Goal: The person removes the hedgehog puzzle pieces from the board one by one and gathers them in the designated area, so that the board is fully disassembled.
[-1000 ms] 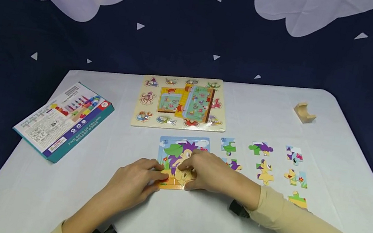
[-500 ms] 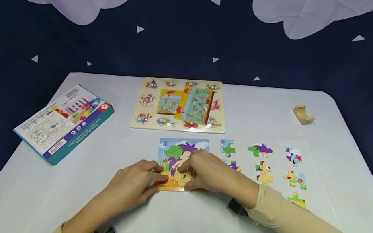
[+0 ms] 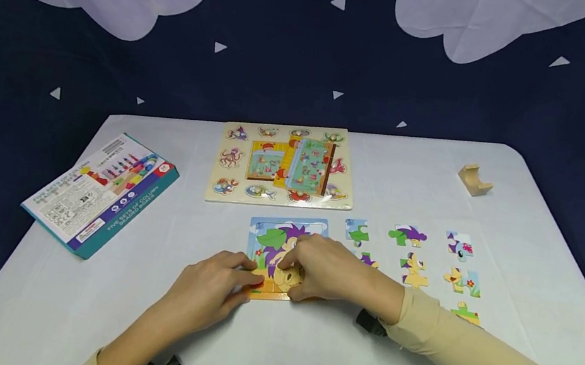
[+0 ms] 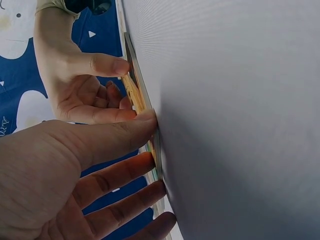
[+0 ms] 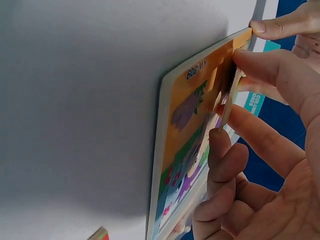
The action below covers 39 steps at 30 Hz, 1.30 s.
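A jigsaw puzzle board (image 3: 255, 228) with a purple-haired hedgehog picture lies flat on the white table in the head view. My left hand (image 3: 213, 285) grips its lower left corner, thumb against the near edge. Over the board's lower part, my right hand (image 3: 333, 270) pinches a puzzle piece (image 5: 229, 100) between thumb and fingers. In the right wrist view that piece stands tilted up, partly out of its recess. The right hand and forearm hide the board's right side in the head view. The left wrist view shows both hands at the board's thin edge.
Several loose puzzle pieces (image 3: 415, 271) lie in rows to the right, some partly behind the right sleeve. Behind the board is a knob puzzle (image 3: 222, 172) with two picture cards (image 3: 311, 166) on it. A flat toy box (image 3: 101, 194) lies left, and a small wooden block (image 3: 474, 181) far right.
Both hands keep nearly the same place on the board and the piece. The head view has tilted slightly, so the scene sits a little lower.
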Available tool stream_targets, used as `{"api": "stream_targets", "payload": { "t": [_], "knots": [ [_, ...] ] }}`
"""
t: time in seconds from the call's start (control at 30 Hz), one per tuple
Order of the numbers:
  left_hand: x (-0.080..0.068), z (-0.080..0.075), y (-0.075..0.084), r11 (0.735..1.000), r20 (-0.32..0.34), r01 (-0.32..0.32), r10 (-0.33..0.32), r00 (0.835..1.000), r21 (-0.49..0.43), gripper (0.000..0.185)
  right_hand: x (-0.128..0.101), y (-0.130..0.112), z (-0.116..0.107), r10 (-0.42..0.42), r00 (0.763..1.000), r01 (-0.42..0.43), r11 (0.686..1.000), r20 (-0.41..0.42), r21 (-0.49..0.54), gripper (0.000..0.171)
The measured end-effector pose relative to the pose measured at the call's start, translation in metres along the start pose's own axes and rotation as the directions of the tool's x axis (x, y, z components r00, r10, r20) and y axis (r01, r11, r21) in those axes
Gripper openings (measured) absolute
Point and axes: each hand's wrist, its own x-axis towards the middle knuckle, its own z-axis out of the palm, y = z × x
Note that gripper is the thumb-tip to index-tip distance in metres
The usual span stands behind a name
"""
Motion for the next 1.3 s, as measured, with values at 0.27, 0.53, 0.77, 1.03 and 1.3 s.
{"api": "stream_targets", "payload": {
  "t": [0.27,0.53,0.77,1.03,1.3],
  "knots": [
    [0.0002,-0.0007,0.0001,1.000,-0.007,-0.010,0.010,1.000,0.025,0.029,0.0013,-0.0025,-0.0032,-0.009,1.000,0.009,0.999,0.004,-0.035,0.039],
    [0.0010,-0.0009,0.0008,0.999,0.013,-0.015,0.015,1.000,0.037,0.029,0.0018,-0.0054,-0.0038,-0.004,1.000,0.005,0.997,0.015,-0.076,0.041],
    [0.0004,0.0000,0.0004,0.999,0.004,-0.021,0.021,1.000,0.038,0.028,0.0004,-0.0084,-0.0041,0.004,1.000,-0.004,0.997,0.005,-0.083,0.040],
    [-0.0007,-0.0004,0.0009,0.999,-0.003,-0.026,0.026,1.000,0.035,0.029,0.0007,-0.0087,-0.0038,0.007,1.000,-0.006,0.996,0.003,-0.088,0.039],
    [-0.0009,-0.0011,0.0016,0.999,0.002,-0.024,0.024,1.000,0.043,0.029,0.0010,-0.0099,-0.0041,0.008,1.000,-0.007,0.995,0.009,-0.096,0.042]
  ]
}}
